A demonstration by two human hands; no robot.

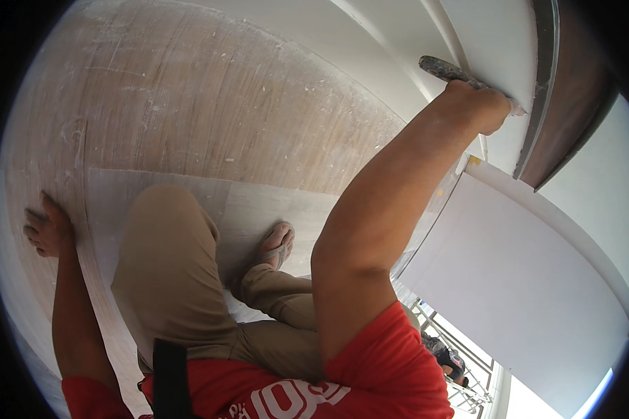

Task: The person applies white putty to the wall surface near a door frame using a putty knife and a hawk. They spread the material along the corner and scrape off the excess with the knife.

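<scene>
My left hand (48, 227) rests on the pale wood-look floor (223, 112) at the left, fingers apart and holding nothing. My right hand (483, 106) reaches to the upper right, fingers wrapped round a dark, worn, paint-spattered tool (440, 68). Its far end is hidden at the hand. The tool and hand are at a white moulded panel (500, 42), just left of a dark brown strip (569, 91) edged in grey. I cannot tell whether the tool touches the panel.
My bent legs (168, 265) and sandalled foot (278, 244) are on the floor, which has white dust and flecks. A large white board (517, 272) stands at the right. Beyond my right arm, metal rails (479, 398) show, with dark items (449, 359) I cannot make out.
</scene>
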